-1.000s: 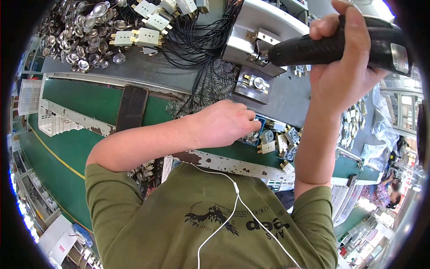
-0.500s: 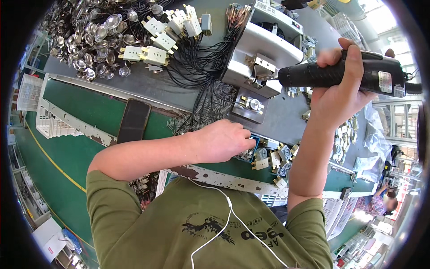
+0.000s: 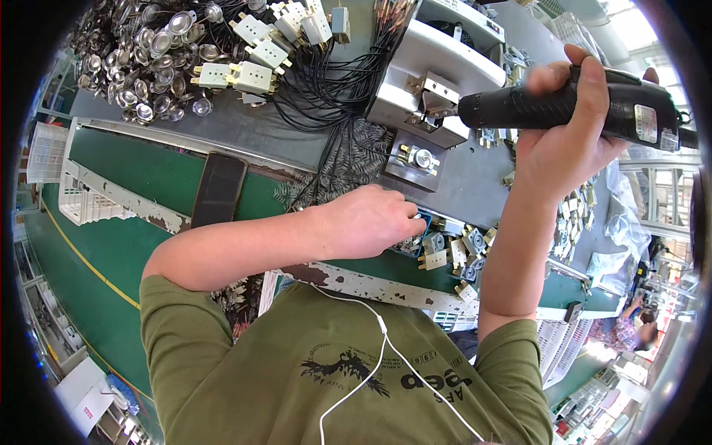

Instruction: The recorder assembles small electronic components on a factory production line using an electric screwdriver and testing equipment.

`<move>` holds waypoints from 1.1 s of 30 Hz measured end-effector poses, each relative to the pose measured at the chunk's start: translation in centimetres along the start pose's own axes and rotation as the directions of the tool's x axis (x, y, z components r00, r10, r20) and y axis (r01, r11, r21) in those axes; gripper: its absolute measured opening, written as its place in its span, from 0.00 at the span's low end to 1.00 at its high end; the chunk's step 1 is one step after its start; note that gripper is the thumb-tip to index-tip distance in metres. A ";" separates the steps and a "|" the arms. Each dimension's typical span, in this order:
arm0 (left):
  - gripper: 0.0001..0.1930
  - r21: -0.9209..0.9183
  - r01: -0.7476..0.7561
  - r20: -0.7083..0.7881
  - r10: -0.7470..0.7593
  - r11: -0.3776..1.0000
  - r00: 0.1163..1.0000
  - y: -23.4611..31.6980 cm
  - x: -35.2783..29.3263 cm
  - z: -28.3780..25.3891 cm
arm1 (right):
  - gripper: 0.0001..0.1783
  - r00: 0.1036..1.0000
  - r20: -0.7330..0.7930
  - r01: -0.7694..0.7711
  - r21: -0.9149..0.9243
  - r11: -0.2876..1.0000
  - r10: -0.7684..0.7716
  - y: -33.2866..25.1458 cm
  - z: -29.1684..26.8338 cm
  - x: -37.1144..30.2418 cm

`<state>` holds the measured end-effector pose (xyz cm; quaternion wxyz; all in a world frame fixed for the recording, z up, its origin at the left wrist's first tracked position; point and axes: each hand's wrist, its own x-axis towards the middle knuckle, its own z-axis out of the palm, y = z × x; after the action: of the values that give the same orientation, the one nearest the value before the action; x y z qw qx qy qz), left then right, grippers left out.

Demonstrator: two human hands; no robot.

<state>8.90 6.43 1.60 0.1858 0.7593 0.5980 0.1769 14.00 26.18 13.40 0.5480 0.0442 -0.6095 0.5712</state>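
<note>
My right hand (image 3: 575,152) is wrapped round a black electric screwdriver (image 3: 512,110), its index finger raised and blurred. The tool lies nearly level, its nose pointing left against the front of a white-and-grey screw feeder (image 3: 393,108). Over a small blue tray (image 3: 425,220) of tiny metal parts, my left hand (image 3: 371,221) has its fingers curled down; whatever they pinch, if anything, is hidden. Just beyond that hand, a metal block fixture (image 3: 410,178) carries a pale part with a round metal centre (image 3: 423,159).
Many round metal cups with black wires (image 3: 159,48) heap at the far left, beside white connector blocks (image 3: 254,77). Small springs (image 3: 348,159) lie left of the fixture. A dark phone (image 3: 220,189) rests near the table edge. Loose connectors (image 3: 457,252) lie right of the tray.
The view has shifted slightly. My right hand and the screwdriver stay at the feeder, the tool's nose now a little closer to it. My left hand remains at the blue tray.
</note>
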 end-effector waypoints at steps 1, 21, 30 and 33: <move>0.14 -0.003 0.003 0.000 -0.003 1.000 1.000 0.0 0.0 0.2 | 0.41 1.000 0.002 0.011 0.021 1.000 -0.011 0.1 0.2 -0.1; 0.06 0.021 -0.071 -0.312 0.074 0.997 0.947 0.1 -1.5 1.4 | 0.16 0.999 -0.004 -0.052 -0.067 0.996 0.052 -0.4 0.5 0.5; 0.03 0.063 -0.032 -0.234 0.046 0.997 0.971 0.3 -2.3 1.7 | 0.20 0.999 -0.027 0.043 -0.145 0.988 -0.047 -0.8 1.4 0.1; 0.03 0.056 -0.047 -0.200 0.057 0.997 0.978 0.2 -2.3 1.8 | 0.26 1.000 0.005 -0.022 -0.130 0.991 0.022 -0.8 -0.2 1.1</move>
<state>9.46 4.01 0.07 0.1002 0.7574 0.5980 0.2421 14.27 26.69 14.68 0.5415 0.0033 -0.6476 0.5360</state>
